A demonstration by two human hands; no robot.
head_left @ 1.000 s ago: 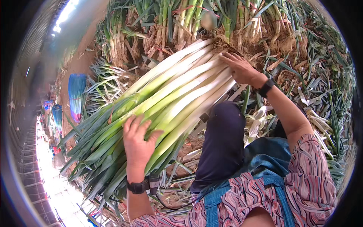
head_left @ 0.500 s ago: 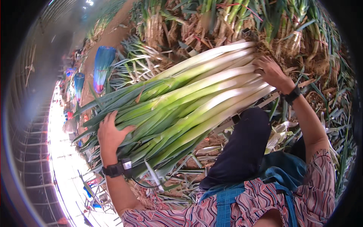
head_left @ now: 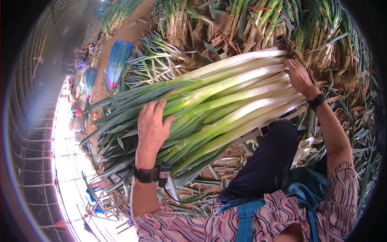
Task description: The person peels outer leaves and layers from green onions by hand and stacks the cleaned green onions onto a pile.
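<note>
A wide bundle of leeks lies crosswise in front of me, dark green leaves to the left and white shanks to the right. On the leaves rests my left hand, fingers stretched forward and the thumb apart. My right hand is at the white butt ends, its fingers bent together against them; the fingertips are partly hidden. Each wrist wears a black band, and a small box with a cable sits on the left one.
Upright leeks with soil on their roots stand along the far side. Thinner leeks lie at far left, beside a blue-wrapped bundle. My dark-trousered knee is close under the bundle. Leaf scraps litter the ground.
My left hand has moved right along the leaves, toward the middle of the bundle. The right hand stays at the white ends. The whole view has shifted slightly.
</note>
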